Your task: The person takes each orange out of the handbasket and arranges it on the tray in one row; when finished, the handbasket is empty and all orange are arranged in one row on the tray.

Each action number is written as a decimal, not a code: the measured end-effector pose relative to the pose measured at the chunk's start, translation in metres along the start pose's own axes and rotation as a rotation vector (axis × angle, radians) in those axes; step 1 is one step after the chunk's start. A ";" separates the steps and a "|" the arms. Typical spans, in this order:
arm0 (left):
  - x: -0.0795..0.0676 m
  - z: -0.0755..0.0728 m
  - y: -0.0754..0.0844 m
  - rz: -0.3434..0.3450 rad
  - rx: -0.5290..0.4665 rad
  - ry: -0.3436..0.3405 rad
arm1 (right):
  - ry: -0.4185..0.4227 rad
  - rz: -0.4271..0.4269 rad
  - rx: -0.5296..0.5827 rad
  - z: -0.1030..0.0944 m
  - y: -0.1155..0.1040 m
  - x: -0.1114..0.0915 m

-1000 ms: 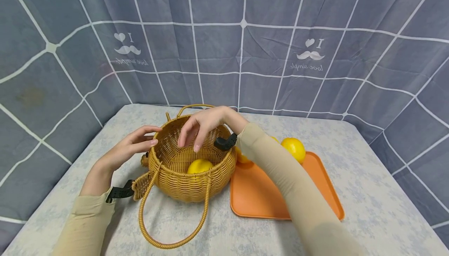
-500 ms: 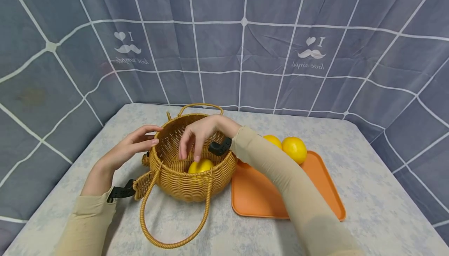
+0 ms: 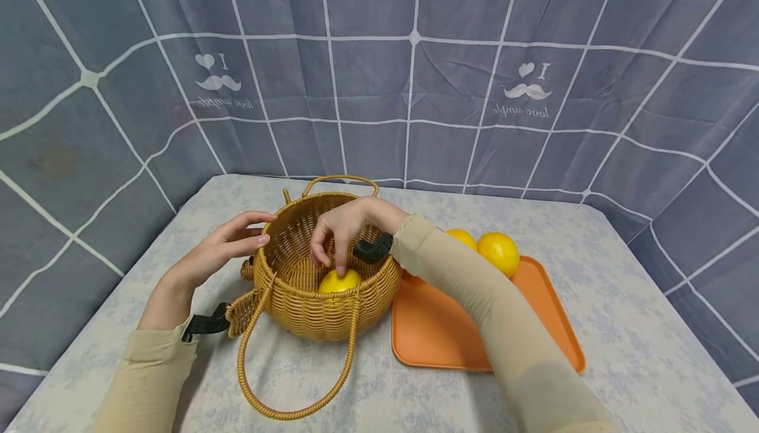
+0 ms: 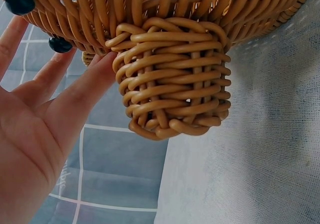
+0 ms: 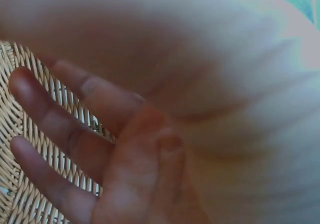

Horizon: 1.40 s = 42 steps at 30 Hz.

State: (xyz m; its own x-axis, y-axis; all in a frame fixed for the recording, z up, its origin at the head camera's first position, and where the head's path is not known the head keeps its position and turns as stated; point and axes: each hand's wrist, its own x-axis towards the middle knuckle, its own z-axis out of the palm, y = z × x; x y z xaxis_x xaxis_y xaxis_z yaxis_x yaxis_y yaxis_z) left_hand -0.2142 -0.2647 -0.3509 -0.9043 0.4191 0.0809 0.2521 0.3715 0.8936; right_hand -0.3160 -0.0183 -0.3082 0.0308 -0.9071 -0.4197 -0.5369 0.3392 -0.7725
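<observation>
A round wicker basket [image 3: 320, 317] stands left of the table's middle, holding a yellow round fruit [image 3: 339, 282]. My left hand [image 3: 210, 255] rests its fingertips against the basket's left rim. In the left wrist view, the left hand's fingers [image 4: 75, 91] lie fairly straight against the weave, beside a short woven stub [image 4: 172, 79]. My right hand [image 3: 340, 232] reaches down inside the basket, its thumb at the top of the fruit. In the right wrist view the right hand's fingers [image 5: 65, 134] are loosely bent over the wicker and hold nothing; the fruit is not seen there.
An orange tray [image 3: 441, 334] lies right of the basket, partly under my right forearm. Two yellow fruits, one of them this round fruit [image 3: 498, 254], sit at its back. One basket handle [image 3: 290, 414] hangs onto the table in front; another handle [image 3: 340, 177] stands behind.
My right hand has lowered into the basket, and its thumb has come down to the top of the fruit. The left hand stays at the rim.
</observation>
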 end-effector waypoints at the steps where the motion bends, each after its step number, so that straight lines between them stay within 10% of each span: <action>1: 0.000 0.000 0.000 -0.001 -0.001 -0.001 | 0.005 0.007 -0.002 0.000 0.000 0.000; 20: 0.001 0.001 0.000 -0.012 -0.004 0.001 | 0.059 0.091 -0.118 0.002 0.002 0.001; 29: 0.001 0.001 0.002 -0.007 -0.003 0.007 | 0.027 0.184 0.078 0.004 0.003 0.000; 42: 0.003 0.000 0.003 -0.022 -0.007 0.001 | -0.007 0.140 0.061 0.002 0.003 0.001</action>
State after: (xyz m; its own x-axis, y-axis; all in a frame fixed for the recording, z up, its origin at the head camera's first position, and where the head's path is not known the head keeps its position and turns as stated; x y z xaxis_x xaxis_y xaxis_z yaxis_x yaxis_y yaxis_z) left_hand -0.2160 -0.2623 -0.3475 -0.9102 0.4096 0.0615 0.2293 0.3748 0.8983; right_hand -0.3162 -0.0173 -0.3120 -0.0348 -0.8485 -0.5281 -0.4842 0.4766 -0.7338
